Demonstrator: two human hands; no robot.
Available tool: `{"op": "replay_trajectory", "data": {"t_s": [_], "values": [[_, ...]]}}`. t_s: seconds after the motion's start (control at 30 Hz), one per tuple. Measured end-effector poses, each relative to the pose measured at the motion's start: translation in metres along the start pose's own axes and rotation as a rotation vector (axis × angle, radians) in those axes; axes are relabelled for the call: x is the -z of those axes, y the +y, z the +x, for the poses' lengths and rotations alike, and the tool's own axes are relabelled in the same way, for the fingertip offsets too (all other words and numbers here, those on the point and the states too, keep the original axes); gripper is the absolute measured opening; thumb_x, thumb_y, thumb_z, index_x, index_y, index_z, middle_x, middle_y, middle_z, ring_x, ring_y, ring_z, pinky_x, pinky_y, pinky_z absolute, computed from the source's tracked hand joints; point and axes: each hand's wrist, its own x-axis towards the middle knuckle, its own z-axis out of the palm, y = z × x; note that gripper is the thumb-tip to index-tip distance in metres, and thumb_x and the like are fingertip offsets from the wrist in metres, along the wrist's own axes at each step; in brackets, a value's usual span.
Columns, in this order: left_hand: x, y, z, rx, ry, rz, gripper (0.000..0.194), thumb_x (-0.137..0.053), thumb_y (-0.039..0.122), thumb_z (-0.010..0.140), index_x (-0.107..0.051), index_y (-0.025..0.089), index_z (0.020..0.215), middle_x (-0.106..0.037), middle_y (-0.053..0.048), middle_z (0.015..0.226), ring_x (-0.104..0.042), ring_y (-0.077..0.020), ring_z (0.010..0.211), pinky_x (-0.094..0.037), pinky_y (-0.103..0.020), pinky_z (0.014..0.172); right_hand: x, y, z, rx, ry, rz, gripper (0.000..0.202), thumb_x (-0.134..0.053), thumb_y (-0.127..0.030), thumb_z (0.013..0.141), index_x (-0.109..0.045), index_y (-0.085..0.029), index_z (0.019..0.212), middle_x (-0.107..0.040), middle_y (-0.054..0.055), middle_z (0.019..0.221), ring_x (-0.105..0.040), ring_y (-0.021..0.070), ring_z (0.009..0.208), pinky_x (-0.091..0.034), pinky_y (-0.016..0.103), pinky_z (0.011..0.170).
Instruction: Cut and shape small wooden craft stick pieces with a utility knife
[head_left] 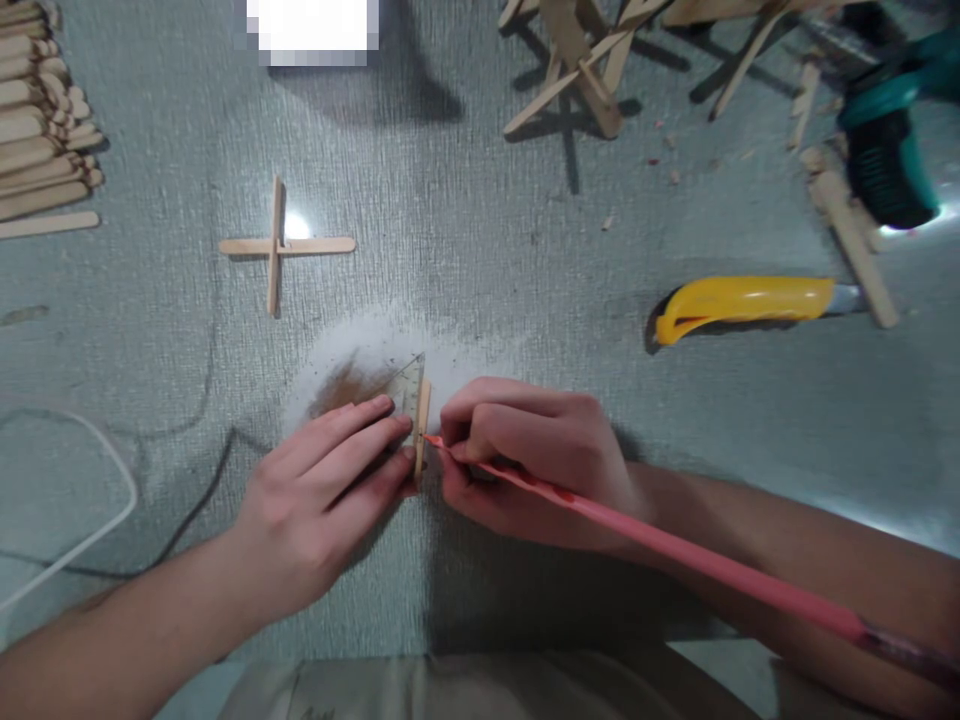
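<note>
With fingers stretched forward, my left hand [322, 490] presses a clear set square [410, 378] down against a short wooden craft stick [424, 402]. Part of the set square is hidden under those fingers. My right hand [536, 455] is closed around a pink pencil [675, 545], whose tip touches the stick beside the ruled edge. The pencil's long shaft runs back over the right forearm. Beyond my hands, two craft sticks form a cross [315, 246] on the table.
A yellow utility knife [750, 298] lies at right, near loose sticks [855, 245] and a teal-and-black tool handle [889, 150]. Assembled stick pieces [577, 75] stand at the back. Piled craft sticks [37, 130] fill the far left. A white cable [112, 530] curves at left.
</note>
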Motion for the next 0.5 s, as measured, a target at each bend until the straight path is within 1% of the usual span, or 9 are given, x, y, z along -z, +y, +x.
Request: {"op": "replay_trajectory", "data": {"t_s": [0.2,0.37,0.5], "values": [[0.0006,0.0003,0.0002,0.000,0.002,-0.003,0.030,-0.076,0.012,0.094,-0.072,0.007,0.123,-0.070,-0.017,0.137,-0.061,-0.0338,0.138,-0.061,-0.052,0.111,-0.0012,0.0014,0.0010,0.005,0.005,0.005,0.029,-0.058,-0.005,0.088,-0.041,-0.024,0.074,-0.062,-0.002,0.074,-0.060,0.0095,0.066,-0.047,0.021,0.060],[0.0020,0.0007,0.0011,-0.003,0.003,0.010,0.028,-0.075,0.013,0.095,-0.072,0.009,0.123,-0.071,-0.017,0.136,-0.062,-0.0325,0.138,-0.062,-0.051,0.110,-0.0013,0.0009,-0.0005,-0.001,0.003,-0.003,0.029,-0.057,-0.005,0.088,-0.041,-0.024,0.074,-0.061,-0.003,0.072,-0.060,0.0093,0.066,-0.046,0.020,0.060],[0.0023,0.0011,0.0018,0.001,0.008,0.007,0.028,-0.076,0.013,0.094,-0.072,0.007,0.121,-0.072,-0.017,0.134,-0.063,-0.0333,0.137,-0.061,-0.051,0.110,-0.0007,0.0001,-0.0016,-0.014,0.003,0.007,0.030,-0.058,-0.004,0.088,-0.041,-0.024,0.074,-0.061,-0.003,0.073,-0.060,0.0094,0.066,-0.045,0.021,0.059]]}}
